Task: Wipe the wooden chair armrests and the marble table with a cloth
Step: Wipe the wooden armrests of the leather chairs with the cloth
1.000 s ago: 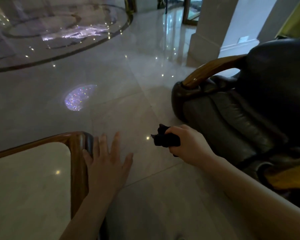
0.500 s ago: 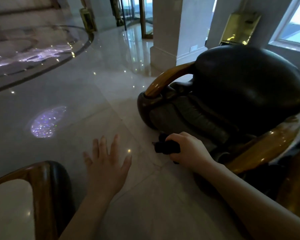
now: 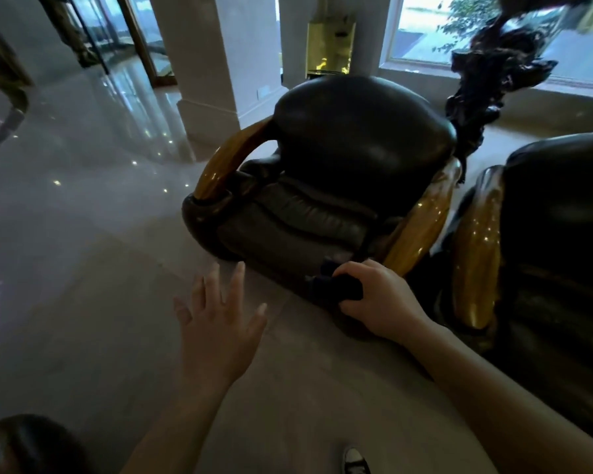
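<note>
A dark leather armchair point(image 3: 353, 155) stands ahead of me with a curved wooden armrest on its left point(image 3: 220, 165) and another on its right point(image 3: 421, 227). My right hand point(image 3: 380, 299) is closed around a bunched dark cloth point(image 3: 336, 285), just in front of the seat cushion and near the lower end of the right armrest. My left hand point(image 3: 220, 323) hovers over the floor with fingers spread, holding nothing. No marble table is in view.
A second dark armchair point(image 3: 562, 241) with a wooden armrest point(image 3: 476, 254) stands close on the right. A dark carved sculpture point(image 3: 486, 80) rises behind them. White pillars point(image 3: 199, 63), windows and glossy marble floor point(image 3: 83, 217) lie beyond. Another dark chair edge point(image 3: 24, 446) and my shoe point(image 3: 355, 460) show below.
My view has swung to the right: the first armchair has shifted to centre, a second one appeared, and the wooden chair at lower left has nearly left the frame. Both hands keep their poses.
</note>
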{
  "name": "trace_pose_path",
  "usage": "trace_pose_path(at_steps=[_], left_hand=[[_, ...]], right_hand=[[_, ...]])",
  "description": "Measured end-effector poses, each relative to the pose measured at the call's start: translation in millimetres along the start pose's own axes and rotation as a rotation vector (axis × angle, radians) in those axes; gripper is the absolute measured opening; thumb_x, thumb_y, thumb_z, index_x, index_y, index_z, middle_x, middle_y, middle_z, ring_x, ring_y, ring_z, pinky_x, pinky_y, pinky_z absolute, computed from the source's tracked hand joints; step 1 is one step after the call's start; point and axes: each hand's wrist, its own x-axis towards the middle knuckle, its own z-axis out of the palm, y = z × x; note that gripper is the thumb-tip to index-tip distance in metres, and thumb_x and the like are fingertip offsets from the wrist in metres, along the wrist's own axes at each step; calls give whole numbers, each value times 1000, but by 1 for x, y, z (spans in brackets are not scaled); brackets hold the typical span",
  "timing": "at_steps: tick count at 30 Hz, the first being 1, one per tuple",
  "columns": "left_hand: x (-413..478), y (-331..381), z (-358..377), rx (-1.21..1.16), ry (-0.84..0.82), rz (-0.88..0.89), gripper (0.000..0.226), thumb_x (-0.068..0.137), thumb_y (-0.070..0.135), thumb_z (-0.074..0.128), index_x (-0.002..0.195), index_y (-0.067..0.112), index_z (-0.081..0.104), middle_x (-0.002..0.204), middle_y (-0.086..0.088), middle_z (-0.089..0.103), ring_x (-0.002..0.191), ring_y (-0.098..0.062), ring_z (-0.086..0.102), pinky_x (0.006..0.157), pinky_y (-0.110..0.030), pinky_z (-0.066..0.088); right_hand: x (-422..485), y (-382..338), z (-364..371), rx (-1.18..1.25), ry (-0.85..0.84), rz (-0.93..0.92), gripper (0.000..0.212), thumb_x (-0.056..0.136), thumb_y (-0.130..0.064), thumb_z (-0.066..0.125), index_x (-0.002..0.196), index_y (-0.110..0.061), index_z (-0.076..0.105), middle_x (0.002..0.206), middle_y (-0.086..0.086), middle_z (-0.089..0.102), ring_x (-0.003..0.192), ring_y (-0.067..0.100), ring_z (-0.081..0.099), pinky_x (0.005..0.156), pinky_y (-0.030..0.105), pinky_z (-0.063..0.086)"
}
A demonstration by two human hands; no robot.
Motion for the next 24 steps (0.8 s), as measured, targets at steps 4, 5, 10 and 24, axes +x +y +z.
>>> trace_pose_path(at_steps=[4, 5, 10, 24], left_hand=[[7, 24, 9, -29, -21, 78, 77, 90, 65, 31, 154, 35, 1, 163, -11, 8, 149, -35, 8, 111, -65, 17], [10, 33, 13, -33, -30, 101, 77, 89, 66, 30, 154, 36, -1, 163, -10, 7, 149, -35, 9, 111, -64, 19], [30, 81, 33, -33, -42, 191, 76, 89, 68, 27, 153, 39, -3, 164, -7, 5, 151, -29, 1, 115, -61, 16], [86, 264, 96, -32, -124, 339, 76, 89, 66, 25, 155, 33, 5, 164, -9, 7, 151, -28, -1, 118, -61, 10]], right_hand=[[-20, 20, -15, 1, 43, 95, 48, 80, -28, 76, 122, -43, 57, 110, -10, 56, 99, 12, 57, 84, 31, 53], [-24, 27, -20, 1, 56, 119, 48, 81, -28, 76, 123, -42, 57, 110, -9, 56, 100, 12, 57, 84, 33, 54], [-37, 71, -43, 24, 140, 188, 48, 82, -26, 77, 124, -40, 57, 110, -12, 53, 95, 8, 56, 75, 20, 50], [-42, 238, -121, 74, 195, 275, 47, 83, -33, 75, 125, -41, 56, 109, -14, 53, 92, 5, 56, 75, 23, 55]])
